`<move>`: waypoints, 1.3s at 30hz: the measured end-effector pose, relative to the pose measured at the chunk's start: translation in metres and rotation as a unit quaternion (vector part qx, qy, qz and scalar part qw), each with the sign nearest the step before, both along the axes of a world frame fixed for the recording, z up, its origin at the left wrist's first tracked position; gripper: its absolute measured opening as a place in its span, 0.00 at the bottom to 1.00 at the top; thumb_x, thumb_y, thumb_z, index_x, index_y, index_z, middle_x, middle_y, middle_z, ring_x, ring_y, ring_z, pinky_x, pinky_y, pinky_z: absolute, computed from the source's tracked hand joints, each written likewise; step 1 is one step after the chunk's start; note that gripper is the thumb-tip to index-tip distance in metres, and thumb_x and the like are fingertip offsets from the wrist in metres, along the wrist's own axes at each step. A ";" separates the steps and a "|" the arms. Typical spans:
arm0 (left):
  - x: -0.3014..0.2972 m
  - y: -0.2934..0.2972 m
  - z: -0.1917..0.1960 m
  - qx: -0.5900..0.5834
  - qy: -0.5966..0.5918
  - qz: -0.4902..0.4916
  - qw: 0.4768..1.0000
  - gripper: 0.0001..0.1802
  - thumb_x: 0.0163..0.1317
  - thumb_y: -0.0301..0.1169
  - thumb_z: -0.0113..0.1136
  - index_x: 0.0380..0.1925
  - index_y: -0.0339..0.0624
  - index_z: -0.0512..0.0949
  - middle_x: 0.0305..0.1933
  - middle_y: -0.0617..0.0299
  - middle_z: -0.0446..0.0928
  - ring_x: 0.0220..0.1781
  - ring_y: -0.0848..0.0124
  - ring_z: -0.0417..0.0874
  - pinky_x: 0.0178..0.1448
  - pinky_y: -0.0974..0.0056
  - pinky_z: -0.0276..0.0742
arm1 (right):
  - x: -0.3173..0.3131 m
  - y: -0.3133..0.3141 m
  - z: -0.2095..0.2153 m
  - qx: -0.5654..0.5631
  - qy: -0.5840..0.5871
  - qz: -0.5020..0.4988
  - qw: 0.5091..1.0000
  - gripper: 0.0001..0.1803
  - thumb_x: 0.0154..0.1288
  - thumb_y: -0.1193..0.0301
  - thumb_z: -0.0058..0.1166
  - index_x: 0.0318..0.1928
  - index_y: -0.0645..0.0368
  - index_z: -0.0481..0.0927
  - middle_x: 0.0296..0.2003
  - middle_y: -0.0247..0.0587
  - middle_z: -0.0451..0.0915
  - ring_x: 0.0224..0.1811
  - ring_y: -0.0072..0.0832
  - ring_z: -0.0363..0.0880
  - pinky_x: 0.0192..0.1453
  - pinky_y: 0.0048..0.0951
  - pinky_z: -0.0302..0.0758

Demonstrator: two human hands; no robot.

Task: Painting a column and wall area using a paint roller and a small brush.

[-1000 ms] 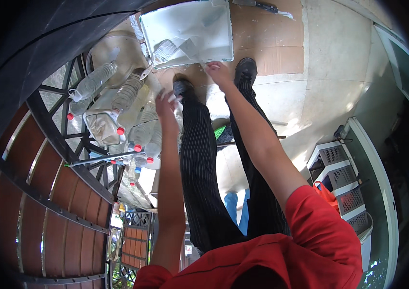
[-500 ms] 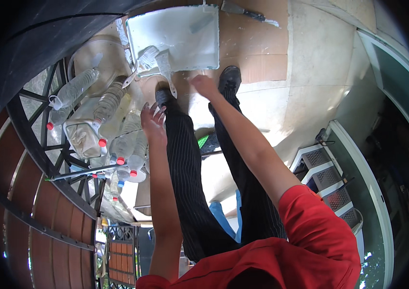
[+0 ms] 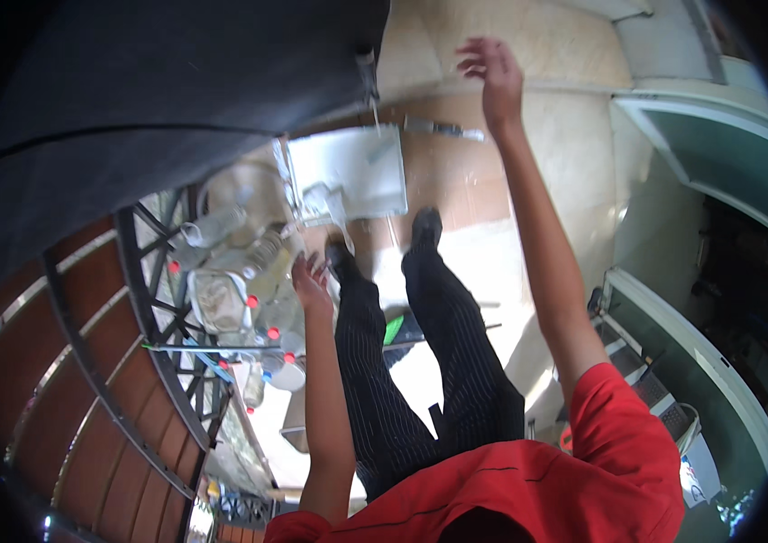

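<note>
Bottles (image 3: 248, 299), clear plastic with red caps, lay heaped beside a dark metal grille (image 3: 162, 362) as the person stood over them, seen from the head camera. The left hand (image 3: 310, 282) hung open and empty just beside the heap, fingers spread, gripping nothing. The right hand (image 3: 491, 77) was raised well apart, open and empty too, above the tiled floor (image 3: 574, 181). A white sack (image 3: 352, 172) lay flat ahead of the shoes (image 3: 426, 226). Judging by the heap, most bottles remained outside the sack, with much left to handle.

Clear glossy plastic bottles (image 3: 248, 271); black metal gate (image 3: 144, 308); smooth tiled floor (image 3: 574, 145); red cloth shirt (image 3: 574, 480).
</note>
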State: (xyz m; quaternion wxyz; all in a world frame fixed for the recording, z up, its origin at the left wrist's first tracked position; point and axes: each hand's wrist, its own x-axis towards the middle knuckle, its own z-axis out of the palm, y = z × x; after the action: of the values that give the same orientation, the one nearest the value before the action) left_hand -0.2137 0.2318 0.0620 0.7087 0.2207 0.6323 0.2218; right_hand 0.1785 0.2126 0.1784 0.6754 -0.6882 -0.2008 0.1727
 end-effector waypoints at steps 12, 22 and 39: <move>-0.025 0.033 0.078 0.030 -0.003 0.014 0.999 0.24 0.60 0.45 0.45 0.54 0.48 0.61 0.47 0.57 0.73 0.40 0.65 0.78 0.41 0.66 0.65 | -0.057 0.085 -0.042 -0.480 -0.091 0.030 0.872 0.22 0.49 0.54 0.57 0.39 0.56 0.75 0.37 0.50 0.78 0.42 0.45 0.76 0.43 0.41 0.73; -0.080 -0.031 0.058 -0.090 0.072 0.112 0.987 0.29 0.59 0.45 0.45 0.59 0.51 0.55 0.52 0.57 0.70 0.41 0.59 0.77 0.44 0.60 0.66 | -0.097 0.021 -0.050 -0.326 -0.185 0.017 0.927 0.13 0.44 0.68 0.58 0.29 0.64 0.75 0.27 0.55 0.77 0.33 0.51 0.76 0.37 0.40 0.74; -0.032 -0.011 0.077 -0.084 0.028 0.059 0.994 0.29 0.62 0.44 0.43 0.61 0.48 0.52 0.52 0.53 0.70 0.43 0.57 0.77 0.42 0.60 0.70 | -0.139 -0.092 -0.035 -0.683 -0.055 0.276 0.674 0.11 0.56 0.71 0.43 0.34 0.62 0.78 0.33 0.54 0.79 0.37 0.48 0.78 0.40 0.41 0.75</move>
State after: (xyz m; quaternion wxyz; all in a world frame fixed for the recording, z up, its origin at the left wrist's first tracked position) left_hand -0.2460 0.2212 0.1392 0.6924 0.1287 0.6805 0.2025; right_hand 0.0391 0.1201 0.1431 -0.0735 -0.8792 -0.2449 0.4021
